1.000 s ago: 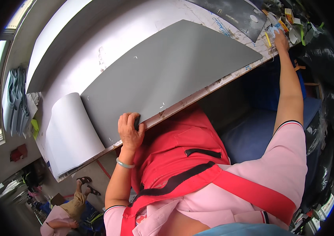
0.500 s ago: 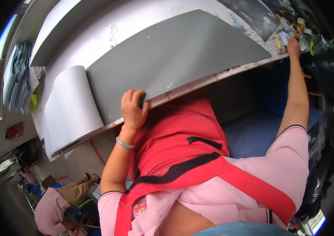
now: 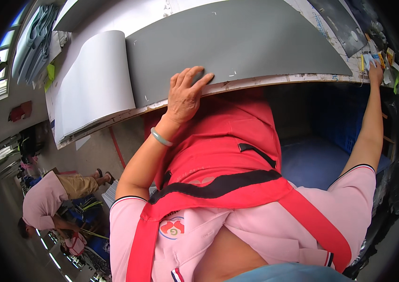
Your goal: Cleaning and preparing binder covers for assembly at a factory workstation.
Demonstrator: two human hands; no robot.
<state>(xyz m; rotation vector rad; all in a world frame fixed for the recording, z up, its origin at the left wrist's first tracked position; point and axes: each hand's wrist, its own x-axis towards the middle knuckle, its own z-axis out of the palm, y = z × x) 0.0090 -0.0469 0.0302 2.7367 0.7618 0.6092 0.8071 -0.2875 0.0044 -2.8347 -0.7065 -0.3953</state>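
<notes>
A large dark grey sheet (image 3: 246, 42) with small white corner marks lies flat on the worktable. My left hand (image 3: 184, 98), a pale green bangle on its wrist, rests at the sheet's near edge. Its bent fingers and thumb close round a small dark object (image 3: 200, 77), whose kind I cannot make out. Stretched far out, my right hand (image 3: 376, 74) reaches among small items at the table's right end. A pale blue piece (image 3: 370, 60) and a yellow stick-like tool (image 3: 363, 63) are beside its fingertips. Those fingers are too small and partly hidden to read.
Left of the sheet, a curled white sheet (image 3: 93, 80) lies over the table edge. Folded grey-blue material (image 3: 37, 42) hangs at the far left. A dark panel (image 3: 343, 26) lies at the back right. Behind me on the left, another person (image 3: 49, 197) bends over.
The whole view has shifted, so the table sits higher in the picture. My left hand's fingers look more extended over the sheet. My right hand stays by the small items.
</notes>
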